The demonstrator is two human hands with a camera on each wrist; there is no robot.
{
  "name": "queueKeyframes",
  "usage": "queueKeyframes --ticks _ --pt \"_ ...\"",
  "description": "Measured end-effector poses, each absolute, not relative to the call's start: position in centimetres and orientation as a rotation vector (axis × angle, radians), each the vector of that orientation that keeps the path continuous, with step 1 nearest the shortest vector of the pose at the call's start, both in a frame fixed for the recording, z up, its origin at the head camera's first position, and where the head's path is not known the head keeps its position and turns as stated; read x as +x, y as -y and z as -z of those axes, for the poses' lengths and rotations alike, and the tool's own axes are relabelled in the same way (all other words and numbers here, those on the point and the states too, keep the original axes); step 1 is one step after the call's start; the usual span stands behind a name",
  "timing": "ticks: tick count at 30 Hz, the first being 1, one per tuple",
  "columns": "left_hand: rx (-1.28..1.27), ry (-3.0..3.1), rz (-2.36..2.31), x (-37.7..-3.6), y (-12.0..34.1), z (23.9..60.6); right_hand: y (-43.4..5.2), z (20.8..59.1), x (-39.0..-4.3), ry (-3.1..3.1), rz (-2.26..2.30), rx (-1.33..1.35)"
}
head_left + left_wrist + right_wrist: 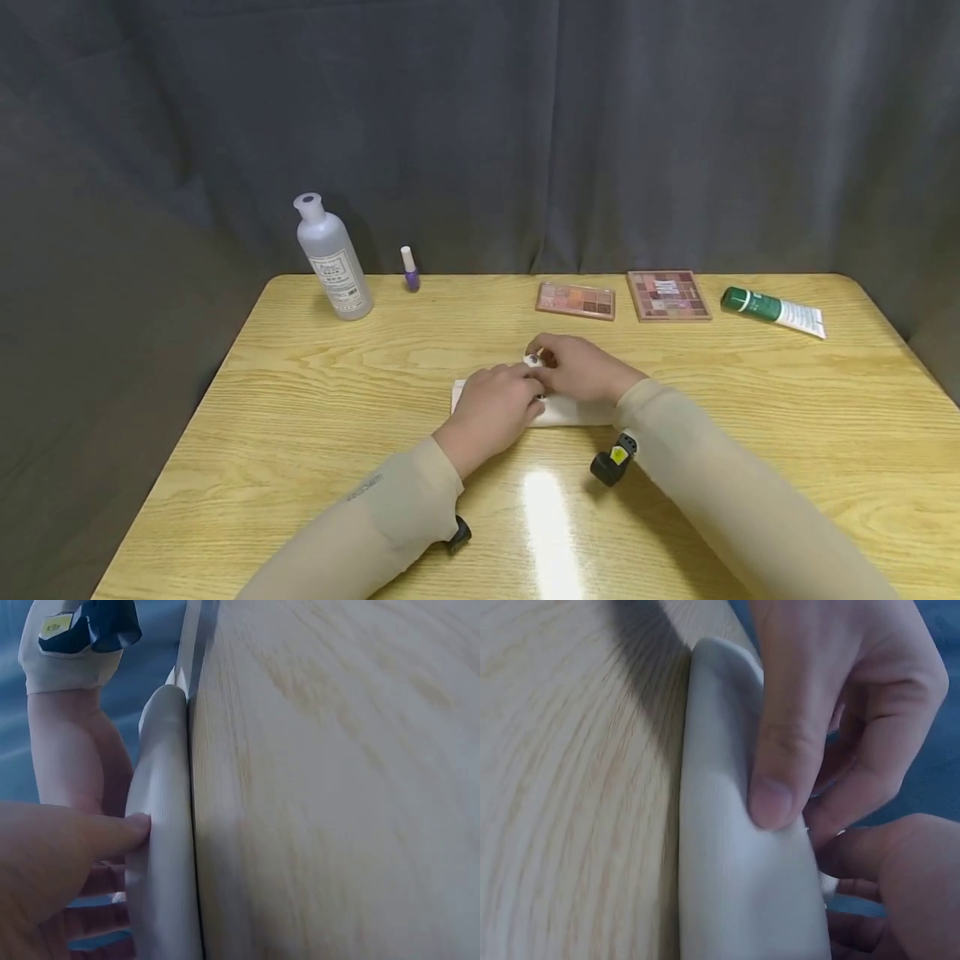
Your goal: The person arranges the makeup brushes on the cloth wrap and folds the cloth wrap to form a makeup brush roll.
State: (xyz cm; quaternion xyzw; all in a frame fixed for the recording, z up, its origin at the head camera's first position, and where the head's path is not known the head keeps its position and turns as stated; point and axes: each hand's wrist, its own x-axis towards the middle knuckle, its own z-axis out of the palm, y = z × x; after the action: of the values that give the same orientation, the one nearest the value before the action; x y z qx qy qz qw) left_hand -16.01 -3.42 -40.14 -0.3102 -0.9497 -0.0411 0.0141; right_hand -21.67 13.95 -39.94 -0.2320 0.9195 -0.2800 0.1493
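Note:
A soft white pouch-like item [573, 412], its exact kind unclear, lies on the wooden table in front of me. My left hand [498, 408] holds it near its middle; in the left wrist view the thumb [136, 829] is on the near side and the fingers are on the far side. Just right of it, my right hand [585, 367] grips the same item, its thumb [772, 802] on the white surface and its fingers curled behind. A small white piece with a dark mark [533, 360] shows at the right fingertips. The hands hide much of the item's middle.
Along the back stand a clear bottle [345, 271] and a purple nail polish bottle [412, 277]. Two eyeshadow palettes [575, 302] [669, 297] and a green-and-white tube [772, 311] lie farther right. A dark curtain [450, 125] hangs behind the table [300, 417].

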Motion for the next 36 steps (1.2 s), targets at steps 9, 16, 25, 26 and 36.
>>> queueKeyframes --ticks 9,16,25,26,36 --pt "-0.94 2.91 0.232 -15.8 3.5 40.5 -14.7 39.9 -20.1 -2.655 0.955 -0.721" --pt "-0.868 2.921 0.324 -15.6 3.6 40.2 -15.3 40.3 -18.2 -2.74 0.992 -0.881" --pt "-0.904 2.855 0.122 -15.3 3.3 39.8 -15.5 40.5 -17.2 -2.815 0.909 -1.076" --pt "-0.906 2.845 0.108 -15.2 3.3 39.8 -15.5 40.4 -17.1 -2.808 0.916 -1.081" --pt "-0.927 2.796 0.039 -15.1 3.3 39.8 -15.2 40.6 -16.8 -2.864 0.875 -1.145"
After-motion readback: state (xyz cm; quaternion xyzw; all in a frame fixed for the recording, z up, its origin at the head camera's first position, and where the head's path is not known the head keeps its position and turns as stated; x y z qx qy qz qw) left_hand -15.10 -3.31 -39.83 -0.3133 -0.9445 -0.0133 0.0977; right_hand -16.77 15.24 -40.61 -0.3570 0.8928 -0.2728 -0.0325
